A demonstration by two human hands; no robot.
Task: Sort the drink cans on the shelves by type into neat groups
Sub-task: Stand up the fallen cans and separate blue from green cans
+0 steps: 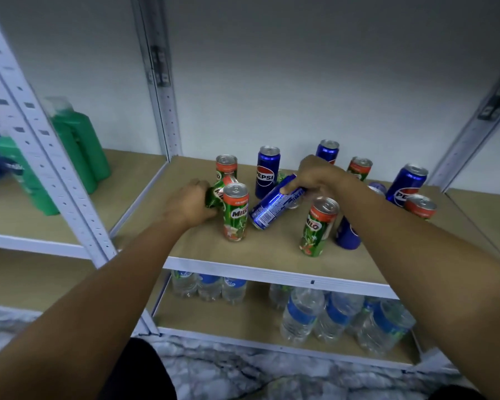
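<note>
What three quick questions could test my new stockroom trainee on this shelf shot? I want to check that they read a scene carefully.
1. True or false: the right hand holds a blue Pepsi can tilted off upright.
2. What does the left hand grip: A) a water bottle, B) a green Milo can, C) nothing?
3. What stands on the lower shelf, under the cans?

Key:
1. True.
2. B.
3. Water bottles with blue labels.
</note>
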